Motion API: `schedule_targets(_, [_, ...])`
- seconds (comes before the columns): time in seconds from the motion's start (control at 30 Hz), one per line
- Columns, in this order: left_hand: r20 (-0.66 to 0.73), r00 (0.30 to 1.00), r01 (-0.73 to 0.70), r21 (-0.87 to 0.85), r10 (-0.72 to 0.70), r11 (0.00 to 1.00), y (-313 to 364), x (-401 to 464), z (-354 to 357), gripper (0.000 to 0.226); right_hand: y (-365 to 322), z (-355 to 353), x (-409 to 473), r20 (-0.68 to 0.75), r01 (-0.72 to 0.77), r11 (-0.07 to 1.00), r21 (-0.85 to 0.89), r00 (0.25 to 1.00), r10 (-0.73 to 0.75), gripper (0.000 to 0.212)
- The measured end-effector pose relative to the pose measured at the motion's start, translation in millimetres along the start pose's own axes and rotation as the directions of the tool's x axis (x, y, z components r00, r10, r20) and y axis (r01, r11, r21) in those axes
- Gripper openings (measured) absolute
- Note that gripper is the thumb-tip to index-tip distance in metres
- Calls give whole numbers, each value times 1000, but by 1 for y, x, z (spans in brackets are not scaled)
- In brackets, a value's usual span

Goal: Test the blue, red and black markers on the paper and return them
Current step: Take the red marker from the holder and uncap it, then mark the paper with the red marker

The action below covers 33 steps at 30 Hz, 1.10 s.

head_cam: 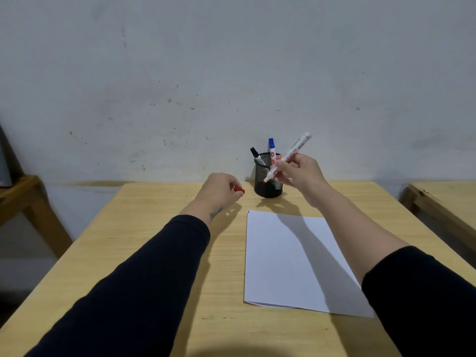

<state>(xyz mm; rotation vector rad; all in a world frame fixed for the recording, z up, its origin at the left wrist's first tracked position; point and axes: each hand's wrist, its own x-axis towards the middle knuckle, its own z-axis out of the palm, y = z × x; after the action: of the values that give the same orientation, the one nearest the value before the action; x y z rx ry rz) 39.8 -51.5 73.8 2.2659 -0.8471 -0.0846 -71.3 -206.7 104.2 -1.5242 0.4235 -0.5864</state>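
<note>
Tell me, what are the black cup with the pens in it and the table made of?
The black cup looks like metal wire mesh painted matte black: you can see tiny holes all over its wall, with a solid band at the bottom. The table looks like pale wood, maybe pine: long grain lines run across its smooth, lightly shiny top. I can't be sure of the exact wood.

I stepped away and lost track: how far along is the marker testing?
Early, it seems. The paper shows no test strokes, only a tiny dark tick at its top left corner. In hand: the right hand holds the uncapped red marker, the left hand its red cap. The blue marker and black marker stand in the mesh cup.
</note>
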Motion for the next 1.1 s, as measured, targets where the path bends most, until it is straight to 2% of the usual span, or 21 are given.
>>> schedule_targets(0.17, [158,983,65,168,-92,984,-10,1,14,17,0,7,-1,-14,16,999,-50,1000,-16,14])
schedule_targets(0.27, [201,973,82,155,-113,985,-17,-3,25,20,12,7,-2,-11,-3,997,-78,1000,3,4])
schedule_targets(0.33, [211,969,98,150,-129,984,-20,-5,29,25,21,9,-3,-35,-20,998,-64,999,18,7])
schedule_targets(0.43, [173,976,121,97,-136,988,-23,-10,31,43,32,16,-5,-77,-64,998,-1,995,64,12])
schedule_targets(0.53, [77,995,41,188,-57,981,-28,-20,33,57,41,23,-8,-101,-111,994,8,989,111,15])
schedule_targets(0.67, [196,979,-12,315,-53,949,-43,-32,44,86,57,36,-11,-54,-140,988,69,988,144,9])
schedule_targets(0.8, [205,978,-58,444,-38,894,-54,-36,55,89,75,46,-13,-23,-166,970,176,985,173,20])
schedule_targets(0.87, [194,981,-67,454,-25,889,-55,-36,56,88,84,47,-13,-60,-127,988,84,989,132,23])
schedule_targets(1.0, [189,982,-75,473,-18,878,-54,-36,56,87,93,49,-9,-165,-6,957,-291,985,-44,40])
schedule_targets(1.1, [183,983,-78,479,-13,874,-54,-36,57,87,95,49,-9,-164,12,924,-382,983,-81,40])
